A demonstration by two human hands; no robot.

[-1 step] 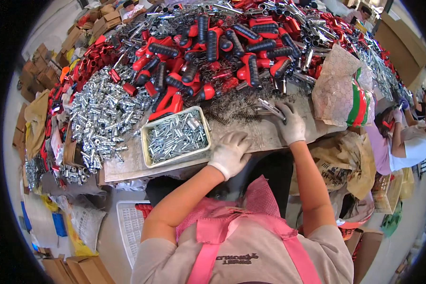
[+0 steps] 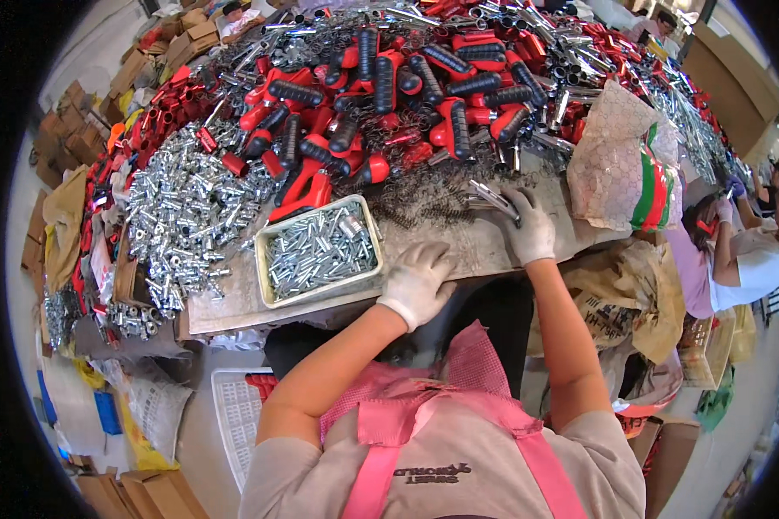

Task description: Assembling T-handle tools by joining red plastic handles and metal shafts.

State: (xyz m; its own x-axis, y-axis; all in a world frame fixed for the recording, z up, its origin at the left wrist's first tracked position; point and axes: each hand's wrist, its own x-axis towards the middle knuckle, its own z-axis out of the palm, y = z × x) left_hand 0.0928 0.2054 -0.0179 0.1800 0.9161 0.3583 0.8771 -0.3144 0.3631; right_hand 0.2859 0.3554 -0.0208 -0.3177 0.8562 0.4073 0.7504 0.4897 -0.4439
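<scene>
Head view: right hand (image 2: 528, 229) in a white glove pinches a small bundle of slim silver metal pieces (image 2: 491, 197), long axis toward ten o'clock. Left hand (image 2: 417, 281) rests loosely curled, empty, on the grey table (image 2: 476, 251), shallow cream tray of steel pins (image 2: 320, 251) at nine o'clock.

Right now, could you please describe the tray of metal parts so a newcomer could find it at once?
On the crowded worktable, look at the near edge, just left of the gloved left hand. The shallow pale rectangular tray sits there, the only container, its silver pins gathered inside rather than heaped loose.
</scene>
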